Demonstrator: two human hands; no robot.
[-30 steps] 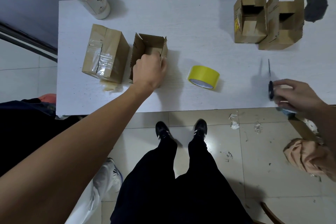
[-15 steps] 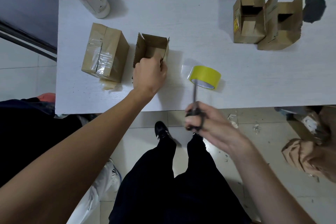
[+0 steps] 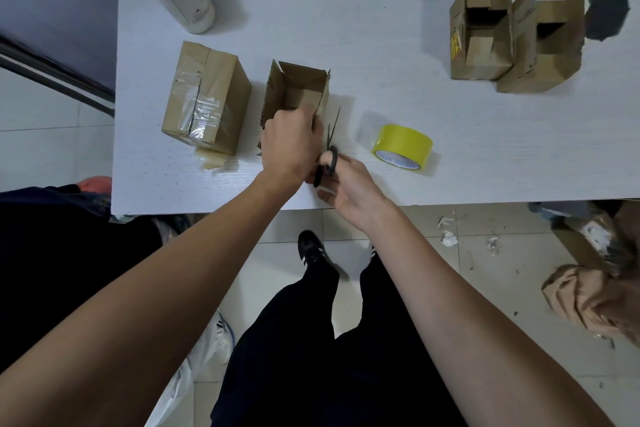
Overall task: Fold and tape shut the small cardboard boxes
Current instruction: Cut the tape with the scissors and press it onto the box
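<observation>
Now, at left of the frame, a taped box (image 3: 207, 99) lies on the white surface (image 3: 381, 55). Beside it the left hand (image 3: 291, 144) still grasps the near wall of the open box (image 3: 298, 90). The right hand (image 3: 349, 184), half a second ago below the surface edge, has come up against the left, clenched on black scissors (image 3: 329, 156). The yellow tape roll (image 3: 403, 146) is unmoved.

Head camera, looking steeply down over table (image 3: 381, 45), close.
</observation>
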